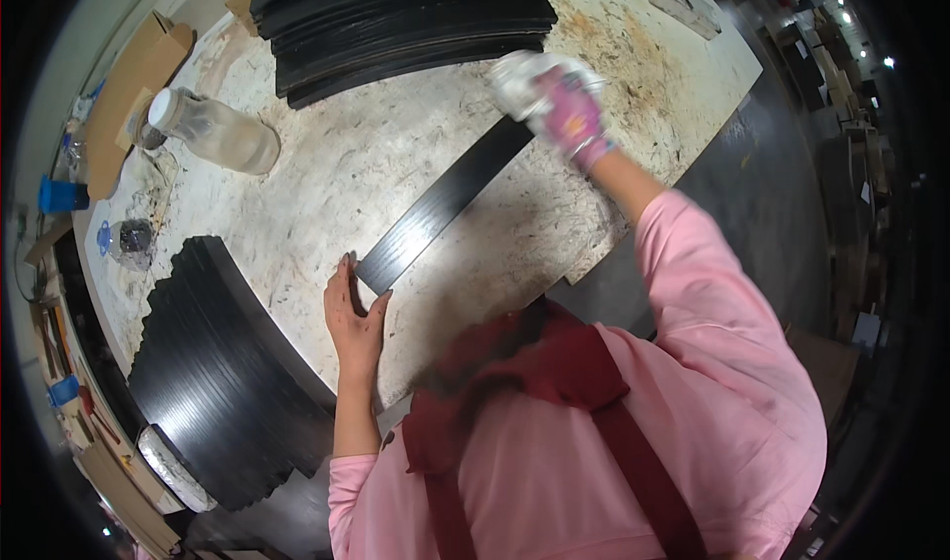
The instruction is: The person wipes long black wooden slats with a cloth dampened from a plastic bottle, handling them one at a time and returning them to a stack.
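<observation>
Left hand [354, 313]: fingers spread flat, pinning near end of black strip [445, 204] close to front edge of table [327, 164]. Long axis running diagonally away rightward. Right hand [559, 105]: gloved fingers closed around white cloth [520, 75], pressed on far end.

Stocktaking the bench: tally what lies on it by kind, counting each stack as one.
Stacks of black strips: 2, one at the far edge, one at the left
Single black strip, left hand at its near end, gloved right hand with a white cloth at its far end: 1
Clear plastic jar: 1
Total: 4
</observation>
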A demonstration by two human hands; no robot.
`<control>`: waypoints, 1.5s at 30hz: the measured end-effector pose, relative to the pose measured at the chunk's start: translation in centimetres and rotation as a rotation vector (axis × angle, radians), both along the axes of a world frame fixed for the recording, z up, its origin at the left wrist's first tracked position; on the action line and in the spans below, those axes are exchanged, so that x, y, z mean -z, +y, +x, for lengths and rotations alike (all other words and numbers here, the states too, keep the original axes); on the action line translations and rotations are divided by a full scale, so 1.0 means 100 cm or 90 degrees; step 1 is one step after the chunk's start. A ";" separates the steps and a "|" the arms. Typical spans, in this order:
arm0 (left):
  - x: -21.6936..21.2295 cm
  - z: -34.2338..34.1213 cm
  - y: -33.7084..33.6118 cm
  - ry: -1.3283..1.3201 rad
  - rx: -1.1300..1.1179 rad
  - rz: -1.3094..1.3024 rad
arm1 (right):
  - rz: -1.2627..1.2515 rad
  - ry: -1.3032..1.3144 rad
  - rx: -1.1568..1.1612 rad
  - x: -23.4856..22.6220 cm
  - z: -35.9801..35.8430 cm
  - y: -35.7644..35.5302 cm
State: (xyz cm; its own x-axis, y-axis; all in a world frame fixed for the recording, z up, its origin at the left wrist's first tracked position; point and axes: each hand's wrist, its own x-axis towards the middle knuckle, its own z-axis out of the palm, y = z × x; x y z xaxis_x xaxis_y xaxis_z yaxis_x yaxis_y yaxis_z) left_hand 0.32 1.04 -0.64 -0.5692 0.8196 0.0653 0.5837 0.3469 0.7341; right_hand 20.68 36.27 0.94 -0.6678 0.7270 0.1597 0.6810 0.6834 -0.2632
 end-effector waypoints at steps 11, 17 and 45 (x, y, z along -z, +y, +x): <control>0.010 0.003 0.001 -0.102 -0.096 0.058 | -0.003 -0.007 -0.230 -0.001 -0.018 -0.051; -0.008 0.004 0.004 -0.023 -0.086 0.003 | -0.121 0.037 -0.295 0.010 -0.057 -0.089; -0.051 -0.210 0.140 -0.088 -0.148 0.215 | -1.439 0.873 0.043 0.001 -0.018 -0.113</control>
State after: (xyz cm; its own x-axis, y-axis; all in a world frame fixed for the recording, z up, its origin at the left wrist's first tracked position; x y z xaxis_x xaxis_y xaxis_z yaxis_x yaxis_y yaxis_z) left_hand -20.67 15.02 4.46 -0.7583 0.6141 0.2188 0.4072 0.1840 0.8946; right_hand 18.84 25.01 0.85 -0.8800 0.3538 -0.3169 -0.3004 -0.9314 -0.2057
